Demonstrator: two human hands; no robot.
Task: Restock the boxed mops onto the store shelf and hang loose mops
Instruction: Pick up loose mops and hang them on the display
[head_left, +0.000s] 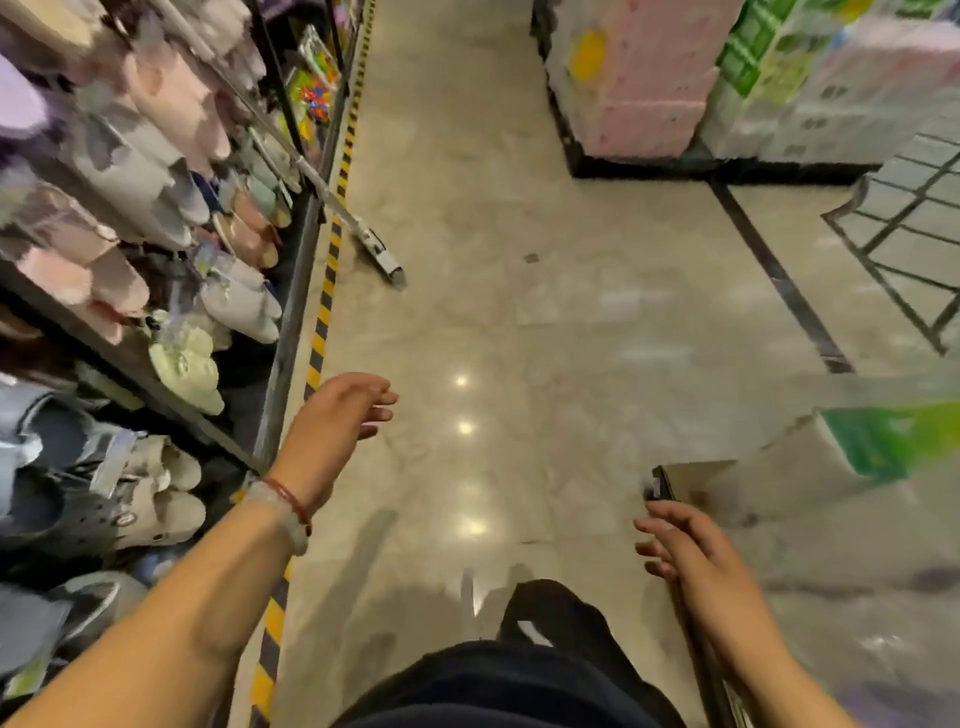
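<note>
Polished beige floor tiles (519, 291) fill the middle of the head view, with ceiling lights mirrored as bright spots near the centre and a strip of yellow-and-black hazard tape (332, 260) running from 12 o'clock down to 7 o'clock along the foot of the shelving. That store shelf (291, 312), a dark metal rack, takes up the whole 9 o'clock side; its tiers are packed with plush slippers (156, 171) in pink, grey, lilac and pale green, and with darker clog-style shoes lower down. At 1 o'clock stands a stack of pink and white wrapped packs (649, 78) on a black base, and at 3 o'clock a wire grid panel (904, 208) lies tilted against the floor. A loose mop (382, 254) leans at 11 o'clock, its flat head on the tiles just beside the tape and its pole slanting up across the shelf front. At 4 o'clock a blurred green-and-white box (883, 441) sits on a grey surface; its contents cannot be told. Left hand (337, 415) reaches forward with fingers loosely spread, holding nothing, a red cord and pale bracelet (285, 509) at the wrist. Right hand (691, 556) is likewise relaxed and empty at 5 o'clock.
</note>
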